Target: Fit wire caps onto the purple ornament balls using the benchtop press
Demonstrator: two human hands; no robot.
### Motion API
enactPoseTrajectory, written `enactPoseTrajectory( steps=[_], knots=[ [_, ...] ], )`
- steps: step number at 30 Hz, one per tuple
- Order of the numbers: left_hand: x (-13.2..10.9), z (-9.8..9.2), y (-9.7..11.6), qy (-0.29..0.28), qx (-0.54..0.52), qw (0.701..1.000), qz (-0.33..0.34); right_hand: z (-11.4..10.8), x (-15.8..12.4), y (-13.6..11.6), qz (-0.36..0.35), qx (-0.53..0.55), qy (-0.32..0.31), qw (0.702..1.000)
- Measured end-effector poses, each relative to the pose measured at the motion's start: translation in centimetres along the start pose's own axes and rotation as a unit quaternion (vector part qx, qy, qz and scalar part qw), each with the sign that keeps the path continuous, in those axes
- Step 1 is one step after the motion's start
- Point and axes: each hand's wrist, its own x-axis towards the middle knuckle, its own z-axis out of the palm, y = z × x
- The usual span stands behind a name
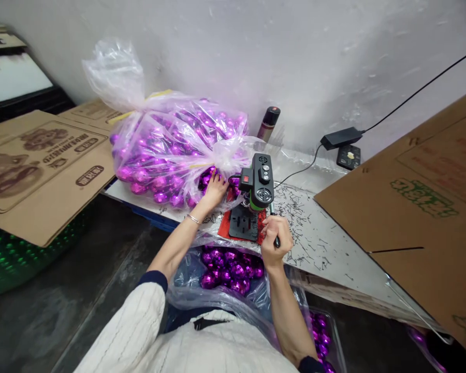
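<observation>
My left hand (pixel 216 189) reaches to the opening of a clear plastic bag (pixel 118 72) full of shiny purple balls (pixel 161 182). Its fingers are stretched out and apart over the balls there; the fingertips are partly hidden. Closed in a fist, my right hand (pixel 276 237) grips the black-ended lever handle (pixel 277 242) of a small black bench press (pixel 263 178). The press has a slotted black base plate (pixel 243 224) resting on a red mat (pixel 224 226). More purple balls (pixel 233 269) lie in an open plastic bag at my lap.
Small dark scraps (pixel 306 228) are strewn over the white table (pixel 334 259). A spray can (pixel 270 123) and a power adapter (pixel 341 137) with its cable sit near the wall. Cardboard boxes flank the table, one left (pixel 62 155), one right (pixel 411 207). Green balls (pixel 31 254) fill a bag at left.
</observation>
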Motion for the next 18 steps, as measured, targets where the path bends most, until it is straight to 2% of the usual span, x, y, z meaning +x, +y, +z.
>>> enactPoseTrajectory(
  steps=[4, 6, 8, 11, 13, 15, 18],
  knots=[
    [2.9, 0.0, -1.5, -0.038, 0.020, 0.998, -0.045, 0.0, -0.2, 0.1, 0.002, 0.004, -0.003, 1.000],
    [3.1, -0.6, -1.6, -0.047, 0.021, 0.997, -0.063, -0.1, -0.2, 0.1, 0.001, 0.003, -0.003, 1.000],
    [2.2, -1.7, -1.6, -0.040, 0.022, 0.997, -0.068, -0.1, -0.1, 0.1, -0.003, 0.001, -0.006, 1.000],
    [-1.4, -3.6, -0.9, 0.007, -0.027, 0.998, -0.060, -0.2, 0.4, 0.0, -0.004, 0.004, -0.008, 1.000],
    [-4.6, -4.1, 0.2, 0.049, -0.120, 0.989, -0.074, -0.2, 1.0, -0.1, -0.002, 0.010, -0.004, 1.000],
    [-7.8, -3.6, 2.1, 0.060, -0.251, 0.959, -0.117, -0.1, 1.6, -0.3, 0.002, 0.015, 0.003, 1.000],
    [-11.0, -0.9, 5.2, 0.029, -0.423, 0.886, -0.187, -0.2, 2.3, -0.5, 0.012, 0.015, 0.005, 1.000]
  ],
)
